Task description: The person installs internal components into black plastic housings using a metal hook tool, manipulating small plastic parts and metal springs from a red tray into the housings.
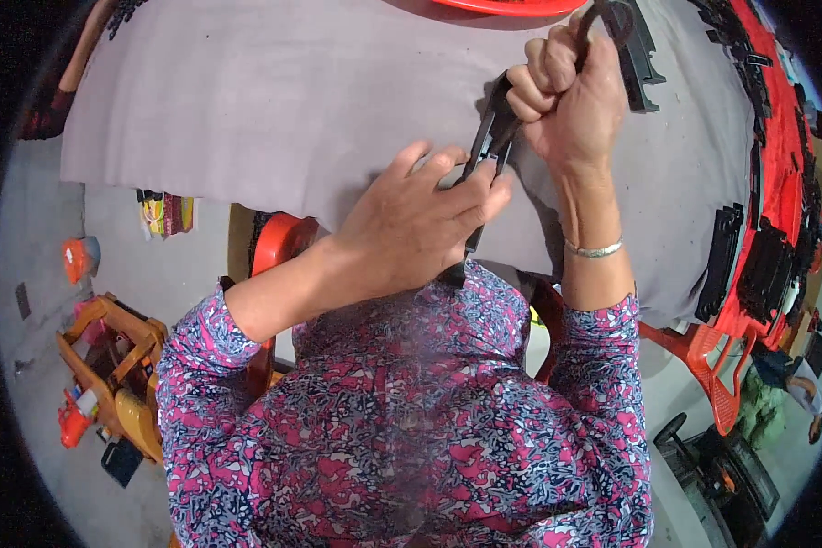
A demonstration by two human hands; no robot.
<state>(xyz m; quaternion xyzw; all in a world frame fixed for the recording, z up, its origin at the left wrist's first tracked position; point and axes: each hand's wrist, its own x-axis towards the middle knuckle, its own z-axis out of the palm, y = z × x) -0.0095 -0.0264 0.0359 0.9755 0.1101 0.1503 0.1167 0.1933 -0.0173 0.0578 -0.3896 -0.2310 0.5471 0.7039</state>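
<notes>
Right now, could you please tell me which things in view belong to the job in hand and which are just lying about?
In the job, apparently:
black slotted part, held in the left hand
dark curved piece, in the right hand
perhaps the black piece beside it

Just lying about, seemingly:
multicoloured packet, left
wooden frame, far left
orange-red chair, right

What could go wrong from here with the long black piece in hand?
The long black piece appears to reach past the near edge of the table, so it might drop if the left hand loosens. The right hand, fisted around a dark strip, could slip and knock the left one. Another black part lies beside that fist and might get bumped.
</notes>
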